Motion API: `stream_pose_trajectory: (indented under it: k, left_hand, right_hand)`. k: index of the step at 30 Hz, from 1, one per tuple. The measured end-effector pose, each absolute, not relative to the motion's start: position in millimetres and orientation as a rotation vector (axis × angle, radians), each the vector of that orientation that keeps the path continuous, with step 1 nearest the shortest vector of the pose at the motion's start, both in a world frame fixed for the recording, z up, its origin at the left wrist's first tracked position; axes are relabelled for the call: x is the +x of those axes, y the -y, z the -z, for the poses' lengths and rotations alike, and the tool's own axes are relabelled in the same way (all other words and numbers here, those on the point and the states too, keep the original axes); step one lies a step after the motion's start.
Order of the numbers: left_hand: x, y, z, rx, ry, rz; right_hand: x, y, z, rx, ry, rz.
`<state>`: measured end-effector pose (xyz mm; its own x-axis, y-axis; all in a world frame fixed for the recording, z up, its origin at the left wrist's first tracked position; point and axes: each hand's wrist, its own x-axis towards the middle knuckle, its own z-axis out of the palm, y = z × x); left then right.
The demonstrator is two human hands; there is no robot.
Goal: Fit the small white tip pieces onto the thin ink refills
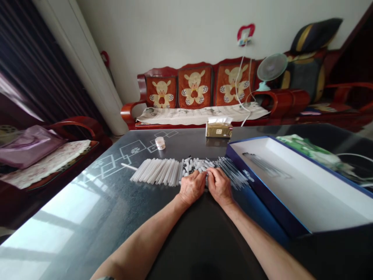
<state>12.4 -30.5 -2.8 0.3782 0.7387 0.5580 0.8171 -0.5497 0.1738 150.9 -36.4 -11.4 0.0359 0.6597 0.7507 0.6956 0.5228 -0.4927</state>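
Note:
My left hand [192, 187] and my right hand [220, 186] lie side by side, fingers curled down onto a heap of small white pieces with dark ends [195, 165] on the dark glass-topped table [87, 202]. I cannot tell whether either hand grips anything. To the left lies a neat row of white translucent tubes [155, 172], touching the heap. To the right, thin grey-clear rods [230, 171] fan out beneath my right hand's fingers. One loose white tube [129, 166] lies apart, left of the row.
A blue-rimmed white box lid [279, 182] on the right holds a few thin rods [264, 164]. A tissue packet [219, 128] and a small round jar [160, 143] stand farther along the table. A wooden bench [195, 87] and a small fan [272, 67] stand beyond.

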Motion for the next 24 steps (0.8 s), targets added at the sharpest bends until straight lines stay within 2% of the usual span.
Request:
stream_pose_trajectory:
  k: [7, 14, 19, 24]
  left_hand:
    - [9, 22, 6, -2.364, 1.485, 1.042]
    - [8, 20, 10, -2.388, 1.524, 1.038]
    - [8, 19, 11, -2.415, 1.557, 1.054]
    - [9, 18, 11, -2.428, 1.558, 1.061]
  right_hand:
    - [155, 37, -1, -1.178, 1.661, 0.026]
    - [211, 8, -59, -1.390, 1.641, 0.179]
    - [282, -16, -87, -1.830, 1.625, 0.243]
    - [349, -22, -75, -2.426, 1.570, 0.087]
